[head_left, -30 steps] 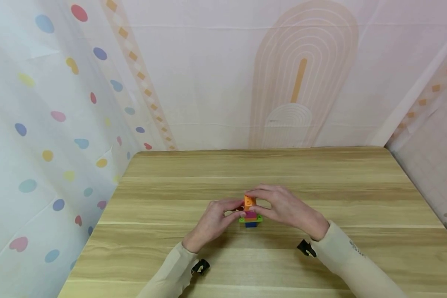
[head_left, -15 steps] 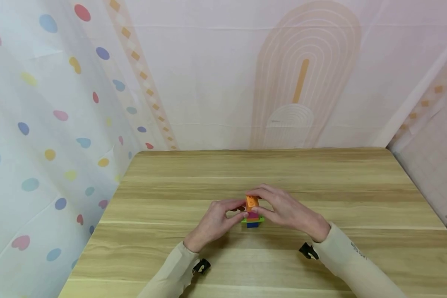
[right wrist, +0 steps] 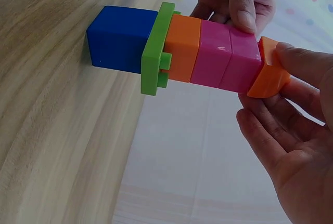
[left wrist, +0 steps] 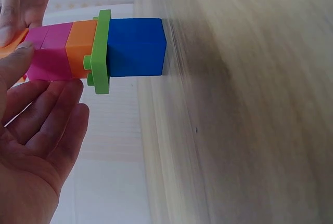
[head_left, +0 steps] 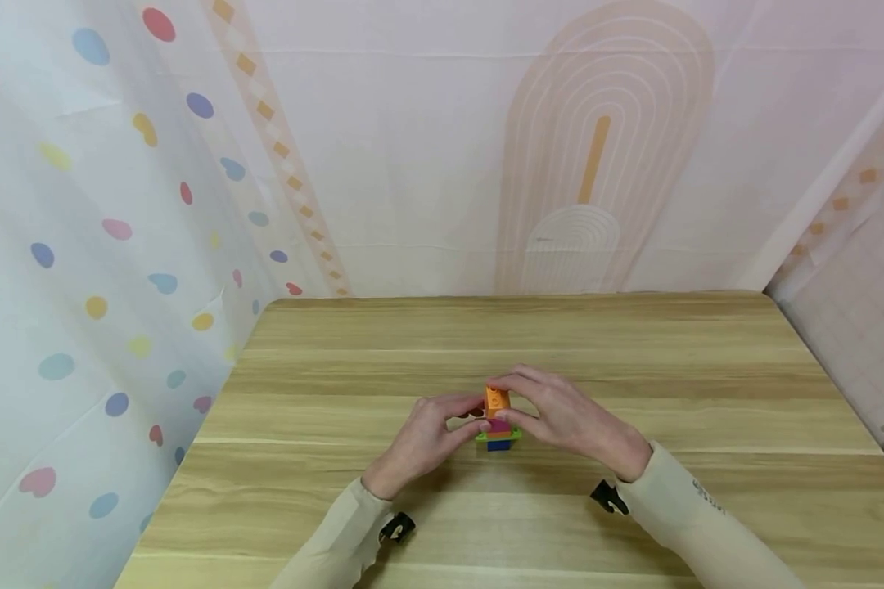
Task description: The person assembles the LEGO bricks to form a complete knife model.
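Note:
A small tower of toy building blocks stands upright on the table. From the bottom it has a blue block [left wrist: 138,47], a wide green plate [right wrist: 151,65], an orange block [right wrist: 183,47] and two pink blocks [right wrist: 210,55]. On top is another orange block [right wrist: 266,73], set at a tilt against the upper pink block. My left hand [head_left: 427,433] pinches the pink part of the tower from the left, thumb on the near side. From the right, my right hand [head_left: 570,413] holds the tilted orange block between thumb and fingers. How far its underside sits on the studs is hidden.
The wooden table [head_left: 383,343] reaches back to a pale patterned curtain [head_left: 412,164]. Another curtain with coloured dots [head_left: 81,327] hangs along the left side. Black wrist straps [head_left: 396,528] show at both sleeves.
Both hands keep their holds on the same blocks. Apart from a slight shift of the head view, little differs.

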`<state>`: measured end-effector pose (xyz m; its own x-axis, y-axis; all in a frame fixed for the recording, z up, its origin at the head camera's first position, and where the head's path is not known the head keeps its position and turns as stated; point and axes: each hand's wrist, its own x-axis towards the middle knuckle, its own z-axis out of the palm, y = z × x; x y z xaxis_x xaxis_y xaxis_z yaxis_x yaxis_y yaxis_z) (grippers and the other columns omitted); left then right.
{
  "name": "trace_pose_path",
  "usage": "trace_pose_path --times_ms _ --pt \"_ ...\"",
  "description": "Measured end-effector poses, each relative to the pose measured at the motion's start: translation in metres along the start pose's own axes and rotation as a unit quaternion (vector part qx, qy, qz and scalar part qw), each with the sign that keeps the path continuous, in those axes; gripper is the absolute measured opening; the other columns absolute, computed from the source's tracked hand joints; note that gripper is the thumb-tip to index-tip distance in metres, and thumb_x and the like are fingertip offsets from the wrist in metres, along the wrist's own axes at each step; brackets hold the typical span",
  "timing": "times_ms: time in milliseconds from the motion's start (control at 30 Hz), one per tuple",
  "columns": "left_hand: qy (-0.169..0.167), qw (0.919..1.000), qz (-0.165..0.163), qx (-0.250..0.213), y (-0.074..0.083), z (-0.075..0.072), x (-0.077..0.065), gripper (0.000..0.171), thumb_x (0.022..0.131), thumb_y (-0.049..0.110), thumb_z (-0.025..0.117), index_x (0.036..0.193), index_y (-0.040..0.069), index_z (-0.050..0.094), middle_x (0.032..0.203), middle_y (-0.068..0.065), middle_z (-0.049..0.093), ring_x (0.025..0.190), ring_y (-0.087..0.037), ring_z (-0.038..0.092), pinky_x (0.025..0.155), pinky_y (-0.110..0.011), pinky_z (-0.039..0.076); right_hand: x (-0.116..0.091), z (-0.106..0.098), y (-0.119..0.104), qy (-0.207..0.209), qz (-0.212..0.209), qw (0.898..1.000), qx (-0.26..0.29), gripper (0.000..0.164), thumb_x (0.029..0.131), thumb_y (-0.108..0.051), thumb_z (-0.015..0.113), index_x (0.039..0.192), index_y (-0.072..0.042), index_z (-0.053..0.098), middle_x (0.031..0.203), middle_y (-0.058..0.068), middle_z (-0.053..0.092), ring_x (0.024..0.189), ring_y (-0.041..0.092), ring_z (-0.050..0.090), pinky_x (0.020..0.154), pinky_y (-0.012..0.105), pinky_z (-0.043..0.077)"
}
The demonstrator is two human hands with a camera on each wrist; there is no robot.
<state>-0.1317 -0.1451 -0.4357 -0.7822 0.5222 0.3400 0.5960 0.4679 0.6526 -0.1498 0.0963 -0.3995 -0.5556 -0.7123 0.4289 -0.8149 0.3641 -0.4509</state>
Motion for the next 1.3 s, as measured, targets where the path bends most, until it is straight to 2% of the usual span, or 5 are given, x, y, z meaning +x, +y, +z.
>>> trace_pose_path --times_ms 300,533,633,900,1300 --pt "-0.011 0.9997 0.022 0.005 -0.003 0.0 0.0 0.031 0.099 0.014 0.072 0.128 0.002 0.071 0.122 -0.012 0.074 0.107 -0.023 0.073 0.09 -0.031 0.06 0.002 -0.002 -0.002 -0.005 -0.018 0.999 -0.033 0.04 0.095 -0.014 0.077 0.131 0.002 0.066 0.126 0.01 0.069 0.109 0.021 0.07 0.092 0.034 0.06" --pt "-0.018 0.9998 -0.006 0.007 -0.001 0.001 0.002 0.03 0.098 0.013 0.073 0.127 0.006 0.072 0.12 -0.007 0.075 0.105 -0.019 0.072 0.091 -0.031 0.059 0.002 -0.002 0.002 -0.013 0.011 0.999 0.03 0.041 0.097 -0.014 0.074 0.134 0.002 0.064 0.127 0.011 0.069 0.113 0.022 0.068 0.095 0.04 0.058" --pt "-0.021 0.9997 -0.009 0.003 -0.001 0.001 0.003 0.029 0.099 0.014 0.072 0.127 0.007 0.071 0.119 -0.006 0.075 0.105 -0.017 0.072 0.092 -0.031 0.059 0.002 -0.001 0.002 -0.009 0.009 1.0 0.024 0.041 0.097 -0.015 0.074 0.133 0.002 0.064 0.127 0.01 0.068 0.111 0.021 0.068 0.094 0.038 0.059" --pt "-0.016 0.9998 -0.006 -0.006 -0.001 -0.001 0.005 0.026 0.099 0.016 0.073 0.123 0.007 0.072 0.118 -0.005 0.075 0.106 -0.016 0.071 0.092 -0.032 0.059 0.002 0.004 0.004 0.013 -0.014 1.0 -0.003 0.041 0.093 -0.011 0.078 0.13 0.002 0.065 0.124 0.009 0.068 0.107 0.018 0.069 0.09 0.033 0.06" --pt "-0.019 0.9997 0.009 -0.01 -0.007 -0.001 0.004 0.025 0.098 0.019 0.075 0.12 0.008 0.075 0.117 -0.004 0.076 0.107 -0.015 0.071 0.092 -0.031 0.059 -0.001 0.014 0.016 0.053 -0.066 0.996 0.027 0.046 0.086 -0.006 0.084 0.126 0.004 0.065 0.117 0.012 0.073 0.103 0.022 0.072 0.087 0.039 0.062"
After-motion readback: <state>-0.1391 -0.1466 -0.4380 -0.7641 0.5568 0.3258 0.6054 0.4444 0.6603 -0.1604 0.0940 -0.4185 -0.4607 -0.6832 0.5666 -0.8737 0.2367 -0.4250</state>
